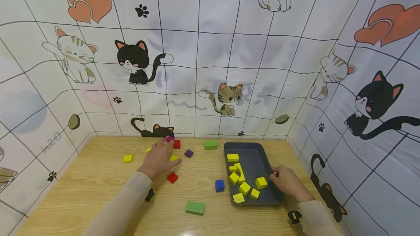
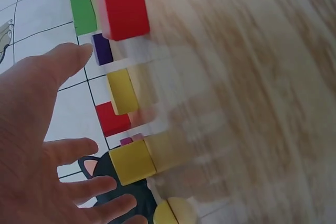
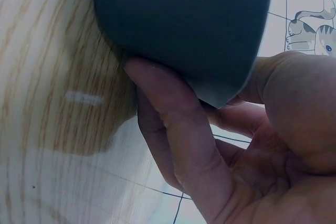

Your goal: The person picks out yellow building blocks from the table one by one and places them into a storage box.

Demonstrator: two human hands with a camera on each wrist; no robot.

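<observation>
We see a wood-grained desk bearing flat-faced yellow blocks; a left hand reaches near them, fingers spread apart. A right hand pinches the edge of a matte grey, round-cornered tray holding yellow cubes.

Small booth with cat-print sheeting

Passage between red block and blue cube; tray bars right.
</observation>
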